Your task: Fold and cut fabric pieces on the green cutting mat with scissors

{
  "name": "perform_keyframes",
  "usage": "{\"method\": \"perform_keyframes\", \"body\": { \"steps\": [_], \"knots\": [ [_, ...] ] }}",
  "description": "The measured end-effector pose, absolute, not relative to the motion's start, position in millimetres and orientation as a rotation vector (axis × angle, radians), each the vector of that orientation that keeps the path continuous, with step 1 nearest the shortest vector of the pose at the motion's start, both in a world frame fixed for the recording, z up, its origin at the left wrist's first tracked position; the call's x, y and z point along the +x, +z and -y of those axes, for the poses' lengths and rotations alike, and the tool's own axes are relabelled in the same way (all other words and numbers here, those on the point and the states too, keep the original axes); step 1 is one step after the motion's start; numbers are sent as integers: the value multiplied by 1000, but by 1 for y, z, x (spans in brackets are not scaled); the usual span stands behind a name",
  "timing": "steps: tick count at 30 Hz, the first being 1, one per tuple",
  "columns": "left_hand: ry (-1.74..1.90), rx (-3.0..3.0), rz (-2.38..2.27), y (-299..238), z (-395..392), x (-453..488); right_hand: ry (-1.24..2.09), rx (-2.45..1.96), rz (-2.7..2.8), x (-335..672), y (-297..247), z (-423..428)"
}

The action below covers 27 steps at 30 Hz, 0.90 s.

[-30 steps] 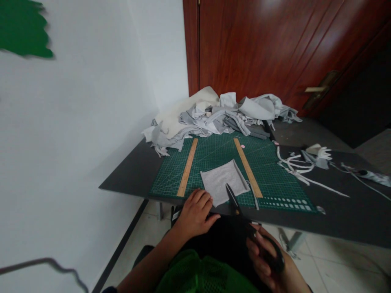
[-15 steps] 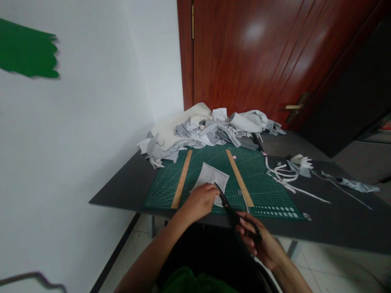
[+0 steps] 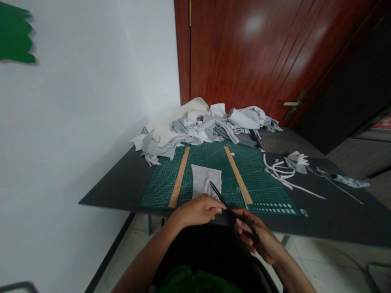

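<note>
A piece of light grey fabric (image 3: 205, 179) lies on the green cutting mat (image 3: 210, 152), its near edge hidden behind my left hand (image 3: 200, 209). That hand is closed, its fingertips pinched together beside the scissors, and the fabric puckers just in front of it. In my right hand (image 3: 259, 236) are black-handled scissors (image 3: 220, 194), the fingers wrapped round the handles. Their blades point forward and left over the fabric's near right part, looking nearly closed.
Wooden rulers (image 3: 179, 177) lie on the mat, with small thin scissors (image 3: 242, 197) by the right one. Behind is a heap of grey and white fabric scraps (image 3: 210, 128). White strips (image 3: 281, 173) lie right, on the dark table (image 3: 119, 179). A wall (image 3: 91, 101) stands left.
The fabric has turned to lie straighter, a little further left. My left hand has moved nearer to me, down toward the scissors' pivot. The scissors remain in my right hand.
</note>
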<state>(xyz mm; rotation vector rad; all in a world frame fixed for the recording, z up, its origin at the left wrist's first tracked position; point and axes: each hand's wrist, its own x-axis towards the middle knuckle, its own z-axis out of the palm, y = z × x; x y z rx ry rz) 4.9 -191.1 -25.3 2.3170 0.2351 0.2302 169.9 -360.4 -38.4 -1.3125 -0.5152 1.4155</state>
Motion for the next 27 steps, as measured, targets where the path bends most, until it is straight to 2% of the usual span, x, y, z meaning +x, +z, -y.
{"method": "perform_keyframes", "body": {
  "steps": [7,17,22,27],
  "knots": [
    [668,2506,-539,-35,169,2,1383,-1312,448,176,-43,366],
    [237,2739,-600,-17,166,-12,1295,-1286,567,173,-48,369],
    [31,2725,-874,-11,190,3,1243,-1235,588,171,-48,381],
    [89,2614,-1215,-20,193,31,1272,-1206,589,164,-50,406]
  ]
}}
